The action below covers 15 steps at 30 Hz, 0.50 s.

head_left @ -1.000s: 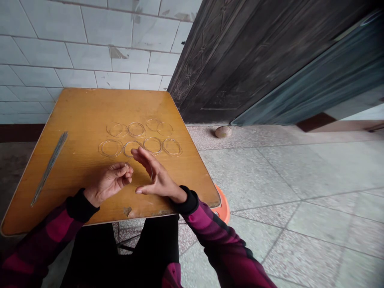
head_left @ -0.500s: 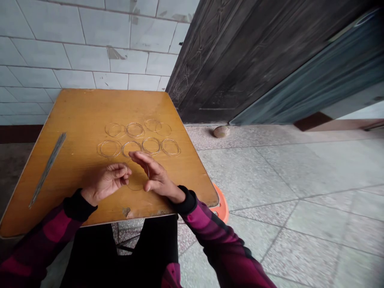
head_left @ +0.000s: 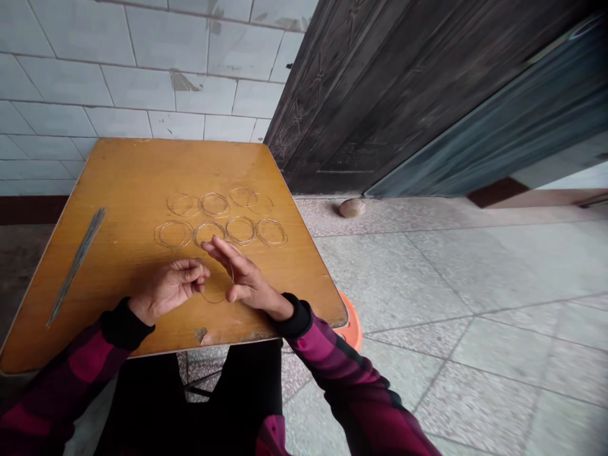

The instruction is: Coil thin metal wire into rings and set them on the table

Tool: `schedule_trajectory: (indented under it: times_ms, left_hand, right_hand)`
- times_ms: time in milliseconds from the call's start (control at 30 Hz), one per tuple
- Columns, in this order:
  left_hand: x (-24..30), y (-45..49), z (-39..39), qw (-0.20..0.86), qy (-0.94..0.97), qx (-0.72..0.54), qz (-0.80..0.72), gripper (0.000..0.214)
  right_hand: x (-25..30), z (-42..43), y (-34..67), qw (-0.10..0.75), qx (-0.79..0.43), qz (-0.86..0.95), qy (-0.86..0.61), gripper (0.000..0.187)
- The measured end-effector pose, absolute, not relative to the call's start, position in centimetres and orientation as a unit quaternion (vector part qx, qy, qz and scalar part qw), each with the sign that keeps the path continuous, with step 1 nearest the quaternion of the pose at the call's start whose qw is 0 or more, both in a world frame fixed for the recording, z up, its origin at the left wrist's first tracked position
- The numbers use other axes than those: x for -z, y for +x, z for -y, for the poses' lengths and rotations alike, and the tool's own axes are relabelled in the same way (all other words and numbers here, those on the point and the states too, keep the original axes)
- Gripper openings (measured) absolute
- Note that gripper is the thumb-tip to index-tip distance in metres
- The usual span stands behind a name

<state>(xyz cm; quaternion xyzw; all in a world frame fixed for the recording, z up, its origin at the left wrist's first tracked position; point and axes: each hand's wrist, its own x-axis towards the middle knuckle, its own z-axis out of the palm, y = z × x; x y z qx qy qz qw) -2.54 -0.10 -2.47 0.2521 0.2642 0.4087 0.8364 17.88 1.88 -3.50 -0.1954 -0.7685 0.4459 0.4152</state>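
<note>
My left hand rests on the wooden table with its fingers curled, pinching one side of a thin wire loop. My right hand stands on edge beside it, fingers stretched forward and thumb pressed against the same wire loop on its right side. Just beyond my fingertips lie several finished wire rings in two rows on the tabletop.
A bundle of straight wires lies along the table's left side. An orange stool peeks out under the table's right corner. A tiled wall stands behind, a dark wooden door to the right, and a stone on the floor.
My right hand has shifted a little closer to me and its thumb has closed onto the wire, which now shows as a loop between both hands.
</note>
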Motion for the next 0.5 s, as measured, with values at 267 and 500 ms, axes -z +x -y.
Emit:
schedule_trajectory:
  times_ms: [267, 500]
  left_hand:
    - [2.6, -2.5, 0.1, 0.832, 0.244, -0.420, -0.269, 0.018]
    - [1.8, -2.6, -0.1, 0.809, 0.250, -0.448, -0.287, 0.014]
  right_hand:
    - [4.4, -2.0, 17.7, 0.428, -0.429, 0.774, -0.182, 0.101]
    - [2.3, -1.8, 18.7, 0.412, -0.374, 0.806, -0.204, 0.115]
